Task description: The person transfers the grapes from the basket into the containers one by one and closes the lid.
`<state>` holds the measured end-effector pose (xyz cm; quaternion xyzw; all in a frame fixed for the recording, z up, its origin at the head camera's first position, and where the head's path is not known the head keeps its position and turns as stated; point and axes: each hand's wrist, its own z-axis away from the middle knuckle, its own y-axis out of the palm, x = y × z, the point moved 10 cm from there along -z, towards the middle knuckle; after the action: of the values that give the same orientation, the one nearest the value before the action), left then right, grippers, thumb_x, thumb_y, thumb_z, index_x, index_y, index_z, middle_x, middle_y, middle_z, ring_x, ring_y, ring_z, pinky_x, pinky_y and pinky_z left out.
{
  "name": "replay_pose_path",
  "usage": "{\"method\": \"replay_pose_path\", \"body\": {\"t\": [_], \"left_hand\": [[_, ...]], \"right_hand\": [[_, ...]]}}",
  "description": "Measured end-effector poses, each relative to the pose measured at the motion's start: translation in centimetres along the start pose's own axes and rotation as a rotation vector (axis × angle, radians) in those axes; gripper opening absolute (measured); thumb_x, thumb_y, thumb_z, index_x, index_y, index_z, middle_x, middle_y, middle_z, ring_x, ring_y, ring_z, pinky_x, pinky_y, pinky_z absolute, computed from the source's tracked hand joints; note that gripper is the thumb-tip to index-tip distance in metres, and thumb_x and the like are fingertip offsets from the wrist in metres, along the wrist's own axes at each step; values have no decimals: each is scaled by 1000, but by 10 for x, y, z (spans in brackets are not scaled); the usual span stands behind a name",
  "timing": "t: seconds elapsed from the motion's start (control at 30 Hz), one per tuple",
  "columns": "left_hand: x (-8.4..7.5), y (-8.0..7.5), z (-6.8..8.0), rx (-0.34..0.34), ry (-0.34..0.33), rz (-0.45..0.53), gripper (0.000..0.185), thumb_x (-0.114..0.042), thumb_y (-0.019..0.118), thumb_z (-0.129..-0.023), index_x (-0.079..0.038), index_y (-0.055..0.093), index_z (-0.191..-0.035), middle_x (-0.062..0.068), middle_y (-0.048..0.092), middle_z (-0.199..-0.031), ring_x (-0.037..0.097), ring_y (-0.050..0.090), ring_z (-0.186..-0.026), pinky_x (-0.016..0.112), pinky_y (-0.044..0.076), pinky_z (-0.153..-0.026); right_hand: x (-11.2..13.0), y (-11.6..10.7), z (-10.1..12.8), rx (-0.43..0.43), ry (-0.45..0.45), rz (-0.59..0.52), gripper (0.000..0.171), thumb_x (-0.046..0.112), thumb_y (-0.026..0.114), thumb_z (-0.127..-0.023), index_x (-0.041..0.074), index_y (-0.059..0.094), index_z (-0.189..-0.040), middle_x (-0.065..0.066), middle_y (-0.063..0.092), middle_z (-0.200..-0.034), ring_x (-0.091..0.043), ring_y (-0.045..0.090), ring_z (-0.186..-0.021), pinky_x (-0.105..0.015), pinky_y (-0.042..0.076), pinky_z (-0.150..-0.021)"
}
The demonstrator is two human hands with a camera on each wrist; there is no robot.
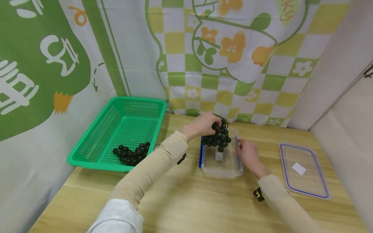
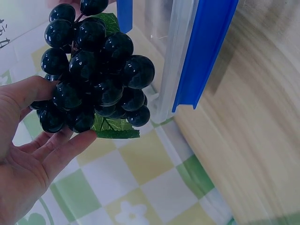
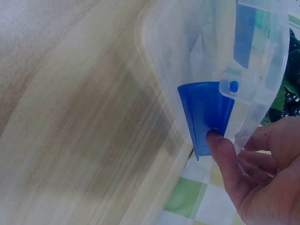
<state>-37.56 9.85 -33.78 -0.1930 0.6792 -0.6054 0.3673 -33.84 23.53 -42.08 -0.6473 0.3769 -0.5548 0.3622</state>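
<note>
My left hand (image 1: 210,124) grips a bunch of dark grapes (image 1: 218,137) by its top and holds it just above the far end of a clear plastic container (image 1: 222,168) with blue side clips. In the left wrist view the grapes (image 2: 93,70), with a green leaf, lie against my left hand's fingers (image 2: 65,147), beside the container's blue clip (image 2: 206,51). My right hand (image 1: 241,148) rests against the container's right side. In the right wrist view one fingertip (image 3: 218,143) touches the blue clip (image 3: 204,110) on the container wall (image 3: 187,42).
A green perforated basket (image 1: 96,142) stands at the left with another dark grape bunch (image 1: 132,153) inside. The container's clear lid (image 1: 304,170) lies flat at the right. A printed cloth (image 1: 204,58) hangs behind the wooden table (image 1: 189,200).
</note>
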Motion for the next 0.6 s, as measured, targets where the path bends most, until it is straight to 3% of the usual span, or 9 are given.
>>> {"method": "replay_pose_path", "body": {"t": [0.33, 0.6], "left_hand": [[-3, 18, -10, 23, 2, 12, 29, -11, 67, -84, -14, 64, -113, 8, 55, -121, 21, 55, -105, 34, 49, -89], [-5, 34, -17, 45, -12, -15, 29, -14, 67, -85, -17, 64, -114, 7, 54, -119, 18, 56, -96, 31, 50, -81]], "right_hand": [[2, -2, 1, -33, -3, 18, 34, 5, 60, -86, -9, 60, -117, -23, 70, -86, -26, 64, -64, -35, 52, -55], [0, 0, 0, -25, 4, -6, 35, 4, 61, -84, -9, 60, -117, -24, 70, -87, -26, 64, -63, -34, 52, -55]]}}
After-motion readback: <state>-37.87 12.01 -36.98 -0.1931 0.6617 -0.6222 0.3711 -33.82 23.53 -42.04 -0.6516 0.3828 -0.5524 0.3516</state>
